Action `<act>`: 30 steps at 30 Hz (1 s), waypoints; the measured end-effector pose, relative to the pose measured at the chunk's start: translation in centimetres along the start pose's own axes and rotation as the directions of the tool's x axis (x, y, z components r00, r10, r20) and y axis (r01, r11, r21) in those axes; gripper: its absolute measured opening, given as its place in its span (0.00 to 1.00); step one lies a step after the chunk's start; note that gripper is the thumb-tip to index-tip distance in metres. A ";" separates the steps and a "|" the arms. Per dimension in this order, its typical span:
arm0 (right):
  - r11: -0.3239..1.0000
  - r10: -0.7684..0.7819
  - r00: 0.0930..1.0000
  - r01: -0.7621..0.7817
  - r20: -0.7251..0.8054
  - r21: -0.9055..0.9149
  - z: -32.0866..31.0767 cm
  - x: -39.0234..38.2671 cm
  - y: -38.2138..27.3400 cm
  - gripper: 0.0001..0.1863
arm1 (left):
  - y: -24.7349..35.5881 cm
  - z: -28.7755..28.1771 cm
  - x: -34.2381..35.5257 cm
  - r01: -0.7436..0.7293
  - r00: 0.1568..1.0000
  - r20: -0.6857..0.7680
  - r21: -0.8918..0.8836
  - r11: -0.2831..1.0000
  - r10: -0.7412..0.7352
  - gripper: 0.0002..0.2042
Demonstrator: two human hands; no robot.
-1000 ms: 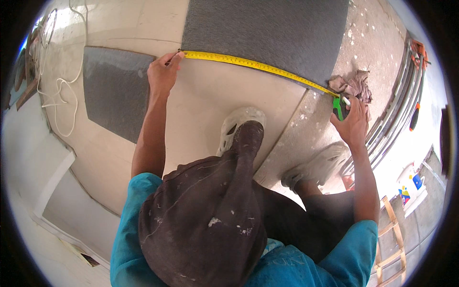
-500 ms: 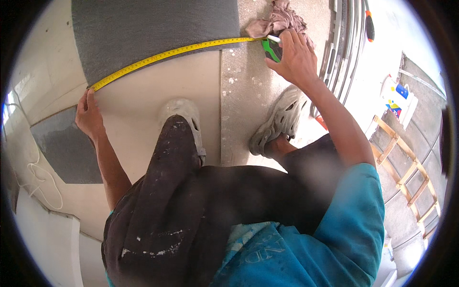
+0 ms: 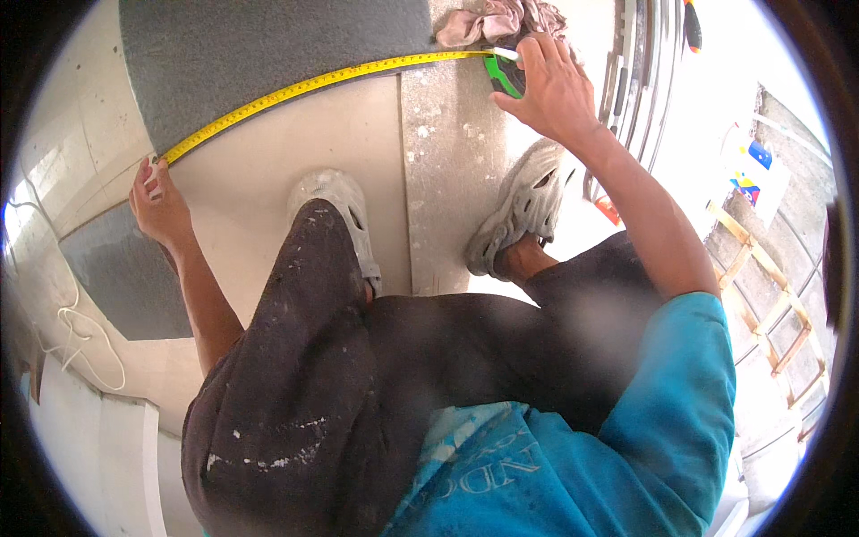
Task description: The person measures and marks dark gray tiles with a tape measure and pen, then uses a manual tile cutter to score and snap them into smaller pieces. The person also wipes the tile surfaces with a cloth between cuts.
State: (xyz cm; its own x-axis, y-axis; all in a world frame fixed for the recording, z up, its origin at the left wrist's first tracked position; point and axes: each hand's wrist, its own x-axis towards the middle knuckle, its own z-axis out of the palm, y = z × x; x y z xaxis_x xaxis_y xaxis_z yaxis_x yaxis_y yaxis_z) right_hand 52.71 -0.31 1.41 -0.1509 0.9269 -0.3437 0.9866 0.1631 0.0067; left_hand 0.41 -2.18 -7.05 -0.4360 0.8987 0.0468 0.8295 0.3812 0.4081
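A yellow tape measure blade (image 3: 300, 89) stretches across the near edge of a dark grey tile (image 3: 277, 54). Its end is pinched by my left hand (image 3: 163, 208) at the tile's near left corner. A small whitish piece shows between those fingers; what it is I cannot make out. On the right, my right hand (image 3: 559, 94) is closed over the green and black tape measure case (image 3: 503, 75), fingers bent and thumb along its near side. A short white stick-like thing (image 3: 506, 55) pokes out by the right fingertips. Just beyond the case lies a crumpled pinkish rag (image 3: 488, 24).
A second dark grey tile piece (image 3: 125, 273) lies at left, near a thin white cord (image 3: 89, 345). Long metal bars (image 3: 642, 80) stand at right, with an orange-and-black handle (image 3: 692, 27) beyond. A wooden ladder-like frame (image 3: 774, 304) and white bucket (image 3: 759, 183) are farther right.
The whole view has shifted slightly. My left fingers have changed their hold at the tape's end, showing the whitish piece. My right hand stays on the case, and the blade remains stretched out.
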 end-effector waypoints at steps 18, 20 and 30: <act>0.835 -0.372 0.922 0.281 0.108 0.473 3.3 -2.9 -4.2 0.16 | 0.8 0.0 0.7 -0.124 0.992 0.031 0.076 0.989 0.122 0.11; 0.883 -0.394 0.893 0.302 0.218 0.361 3.0 -2.6 -4.4 0.16 | 0.5 0.1 0.6 -0.141 0.990 0.026 0.057 0.988 0.140 0.11; 0.688 -0.272 0.951 0.086 0.146 0.721 -0.5 -0.8 -1.9 0.07 | 0.6 -0.7 0.7 -0.117 0.992 0.066 0.174 0.978 0.107 0.13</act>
State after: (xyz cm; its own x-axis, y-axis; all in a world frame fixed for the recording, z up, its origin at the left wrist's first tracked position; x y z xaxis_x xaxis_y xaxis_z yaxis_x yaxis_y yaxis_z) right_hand 50.94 -1.20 2.16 -0.4027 0.7878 -0.4661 0.7103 -0.0522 -0.7019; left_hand 0.37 -1.47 -6.15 -0.3204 0.9468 0.0297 0.9229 0.3050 0.2348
